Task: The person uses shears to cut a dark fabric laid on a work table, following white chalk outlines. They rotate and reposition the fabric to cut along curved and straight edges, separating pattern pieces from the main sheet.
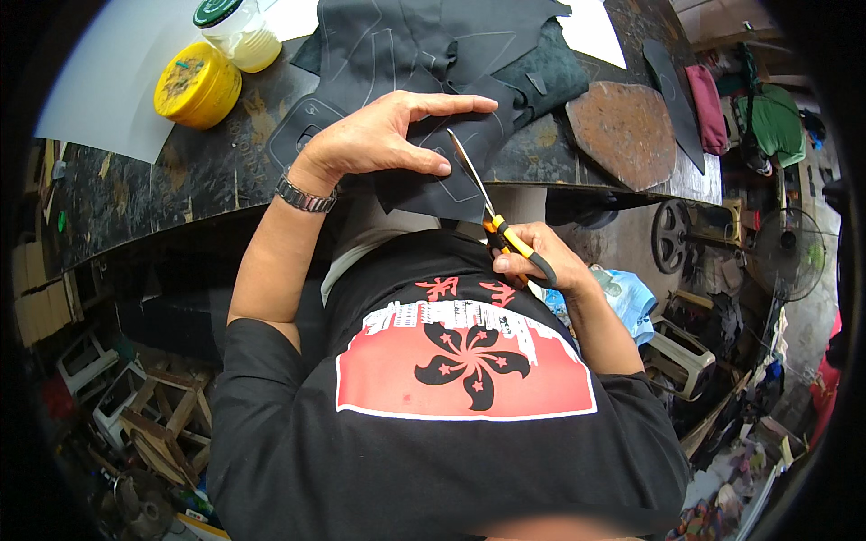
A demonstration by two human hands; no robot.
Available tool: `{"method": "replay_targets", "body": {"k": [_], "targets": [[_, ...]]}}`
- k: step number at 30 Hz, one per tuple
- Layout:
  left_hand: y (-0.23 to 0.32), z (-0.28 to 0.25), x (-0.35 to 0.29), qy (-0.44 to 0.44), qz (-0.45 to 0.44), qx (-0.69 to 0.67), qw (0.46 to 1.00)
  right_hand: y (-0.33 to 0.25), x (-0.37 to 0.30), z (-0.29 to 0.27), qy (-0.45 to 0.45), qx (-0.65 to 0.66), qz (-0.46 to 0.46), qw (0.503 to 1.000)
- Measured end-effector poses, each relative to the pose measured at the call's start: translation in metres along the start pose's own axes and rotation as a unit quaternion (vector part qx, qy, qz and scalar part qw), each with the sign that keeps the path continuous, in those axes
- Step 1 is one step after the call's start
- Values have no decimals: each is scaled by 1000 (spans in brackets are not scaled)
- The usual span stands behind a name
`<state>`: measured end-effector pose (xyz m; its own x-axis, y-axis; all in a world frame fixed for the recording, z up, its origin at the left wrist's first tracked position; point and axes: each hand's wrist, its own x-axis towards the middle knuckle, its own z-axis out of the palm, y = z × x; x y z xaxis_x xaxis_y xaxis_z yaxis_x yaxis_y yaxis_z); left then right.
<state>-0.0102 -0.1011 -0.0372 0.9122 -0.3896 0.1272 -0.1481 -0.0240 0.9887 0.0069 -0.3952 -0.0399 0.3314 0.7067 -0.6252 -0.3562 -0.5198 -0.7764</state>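
Note:
A black sheet of leather-like material (361,77), marked with pale outlines, lies on the table and hangs over its near edge. Over it is my left hand (370,140), thumb and forefinger stretched wide apart with nothing pinched between them. My right hand (546,257) is closed round the yellow-and-black handles of a pair of scissors (507,236). The blades point up and to the left, against the hanging part of the sheet near my left thumb. Part of the lower blade is hidden by the material.
On the dark, worn table (216,189) stand a yellow tub (200,90) and a clear jar (244,41) with a green lid. A brown flat board (622,135) lies at the right, beside a black strip (672,99). Past the table's right end is a fan (794,248).

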Motion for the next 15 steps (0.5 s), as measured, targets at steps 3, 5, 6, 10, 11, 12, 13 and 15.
{"method": "replay_targets", "body": {"k": [3, 5, 6, 10, 11, 12, 13, 15], "targets": [[0, 0, -1, -3, -5, 0, 1000, 0, -2, 0, 0, 22, -4, 1000], [-1, 0, -2, -4, -6, -3, 1000, 1, -1, 1, 3, 2, 4, 1000], [-2, 0, -2, -3, -8, -4, 1000, 1, 0, 0, 5, -6, 6, 1000], [-3, -1, -2, -5, -2, 3, 1000, 3, -3, 0, 5, -11, 9, 1000], [-3, -1, -2, -4, -3, 0, 1000, 4, -3, 0, 6, -11, 10, 1000], [-4, 0, -2, -3, -4, -3, 1000, 4, -3, 0, 4, -9, 7, 1000], [-4, 0, -3, -2, -5, -6, 1000, 4, -3, 0, 7, -13, 11, 1000], [-5, -2, -3, -4, 0, 13, 1000, 5, -3, 1, 10, -13, 10, 1000]]}}
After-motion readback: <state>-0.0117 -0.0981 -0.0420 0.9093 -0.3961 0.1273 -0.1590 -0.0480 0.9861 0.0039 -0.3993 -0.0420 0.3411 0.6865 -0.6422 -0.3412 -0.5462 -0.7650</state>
